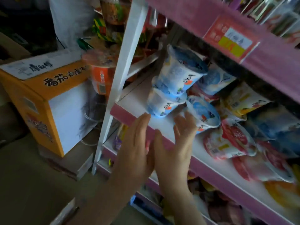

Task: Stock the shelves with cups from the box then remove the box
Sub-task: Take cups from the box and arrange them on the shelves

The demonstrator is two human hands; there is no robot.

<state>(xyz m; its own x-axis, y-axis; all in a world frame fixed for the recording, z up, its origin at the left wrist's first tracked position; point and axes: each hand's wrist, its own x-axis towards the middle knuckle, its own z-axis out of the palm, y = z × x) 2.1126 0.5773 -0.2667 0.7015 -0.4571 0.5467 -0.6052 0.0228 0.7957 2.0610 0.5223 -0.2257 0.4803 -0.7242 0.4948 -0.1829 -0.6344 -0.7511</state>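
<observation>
Blue-and-white cups (177,78) stand stacked, two high, on the white shelf (138,101) with a pink front edge. A further blue cup (203,112) lies beside them, and red and yellow cups (227,140) crowd the shelf to the right. My left hand (134,143) and my right hand (177,143) are both raised with straight fingers in front of the shelf edge, just below the stack. My left fingertips almost reach the bottom cup, while my right fingertips are close to the lying blue cup. Neither hand holds anything. The view is blurred.
An orange and white carton (48,101) stands on the floor to the left, with an orange noodle cup (100,75) behind it. A white upright post (116,78) frames the shelf. A pink upper shelf with a price tag (230,39) overhangs the cups. Packets fill the lower shelves.
</observation>
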